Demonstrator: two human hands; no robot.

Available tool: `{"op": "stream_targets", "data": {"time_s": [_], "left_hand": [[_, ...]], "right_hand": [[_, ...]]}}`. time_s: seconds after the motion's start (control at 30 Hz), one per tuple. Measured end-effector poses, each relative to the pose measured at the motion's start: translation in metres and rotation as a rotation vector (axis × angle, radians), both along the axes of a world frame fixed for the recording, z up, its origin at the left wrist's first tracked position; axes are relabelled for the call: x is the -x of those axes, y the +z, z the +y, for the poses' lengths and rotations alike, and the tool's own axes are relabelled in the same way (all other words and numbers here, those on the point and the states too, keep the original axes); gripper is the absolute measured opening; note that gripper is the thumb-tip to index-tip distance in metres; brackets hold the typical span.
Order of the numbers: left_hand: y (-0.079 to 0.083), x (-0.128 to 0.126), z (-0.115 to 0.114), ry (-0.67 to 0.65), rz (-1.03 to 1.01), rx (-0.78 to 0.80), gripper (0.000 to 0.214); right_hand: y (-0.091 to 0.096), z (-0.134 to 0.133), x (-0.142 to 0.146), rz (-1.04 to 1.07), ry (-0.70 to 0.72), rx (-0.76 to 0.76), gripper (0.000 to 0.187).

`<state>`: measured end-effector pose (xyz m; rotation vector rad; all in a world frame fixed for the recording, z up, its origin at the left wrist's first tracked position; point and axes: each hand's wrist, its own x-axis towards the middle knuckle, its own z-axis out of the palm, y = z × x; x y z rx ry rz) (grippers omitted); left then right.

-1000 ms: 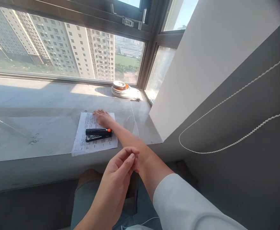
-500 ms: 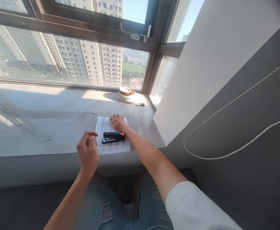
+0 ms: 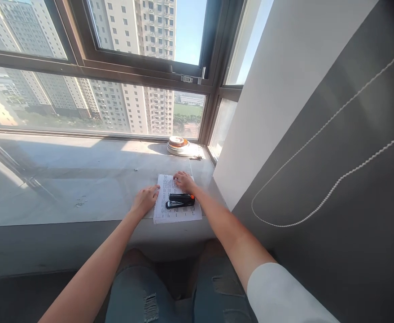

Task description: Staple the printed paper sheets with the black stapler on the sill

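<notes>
Printed paper sheets lie on the windowsill, their lower edge reaching over its front edge. A black stapler with an orange part at its right end rests on top, lying sideways. My right hand lies on the top right part of the paper, fingers spread and bent a little, just beyond the stapler. At the paper's left edge is my left hand, its fingers stretched toward the sheet and the fingertips touching its margin. Neither hand touches the stapler's left end.
A coil of white and orange tape or cable sits by the window corner. Small staple-like bits are scattered on the sill at left. A beaded blind cord hangs by the right wall. My knees are below the sill.
My left hand came down and right from a raised, curled pose to the paper's left edge. The camera view tilted up and shifted. My right hand stayed on the paper.
</notes>
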<state>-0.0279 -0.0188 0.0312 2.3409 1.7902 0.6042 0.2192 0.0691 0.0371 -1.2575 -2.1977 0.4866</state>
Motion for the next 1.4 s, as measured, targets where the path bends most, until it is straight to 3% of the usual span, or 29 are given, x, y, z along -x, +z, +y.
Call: {"op": "stream_targets", "data": {"time_s": [0.1,0.2,0.27,0.37,0.47,0.7,0.83,0.97,1.07,1.13,1.27,1.33,1.4], "left_hand": [[-0.005,-0.001,0.0,0.024,0.017,-0.008,0.04],[-0.009,-0.003,0.001,0.072,0.018,-0.015,0.04],[-0.01,-0.005,0.002,0.104,0.033,-0.027,0.039],[-0.009,-0.006,0.004,0.145,0.042,-0.014,0.038],[-0.006,-0.006,0.003,0.162,0.042,0.008,0.039],[-0.006,-0.004,0.004,0.172,0.005,0.012,0.037],[-0.008,-0.004,0.005,0.193,-0.019,0.002,0.042],[-0.008,-0.004,0.004,0.218,-0.09,0.004,0.042],[-0.006,-0.005,0.002,0.166,-0.28,-0.089,0.035],[-0.006,-0.007,0.001,0.167,-0.558,-0.11,0.034],[-0.01,-0.01,0.005,0.157,-1.168,0.054,0.04],[-0.014,-0.012,0.008,0.149,-1.269,0.088,0.04],[-0.018,-0.013,0.01,0.156,-1.238,0.084,0.04]], "right_hand": [[0.01,-0.014,-0.011,0.169,-0.067,0.12,0.031],[0.01,-0.048,-0.022,0.308,-0.164,0.146,0.046],[0.005,-0.073,-0.025,0.334,-0.144,0.132,0.046],[-0.004,-0.096,-0.021,0.264,0.009,0.065,0.039],[-0.009,-0.1,-0.016,0.256,0.077,0.028,0.039],[-0.008,-0.104,-0.018,0.208,0.067,-0.034,0.039],[-0.008,-0.104,-0.02,0.292,0.063,-0.012,0.04],[-0.013,-0.094,-0.022,0.417,-0.113,0.081,0.042],[-0.018,-0.087,-0.021,0.377,-0.233,0.089,0.04],[-0.021,-0.085,-0.02,0.351,-0.223,0.084,0.036],[-0.021,-0.085,-0.017,0.354,-0.18,0.093,0.032],[-0.018,-0.087,-0.018,0.371,-0.183,0.101,0.033],[-0.014,-0.091,-0.019,0.414,-0.172,0.105,0.035]]}}
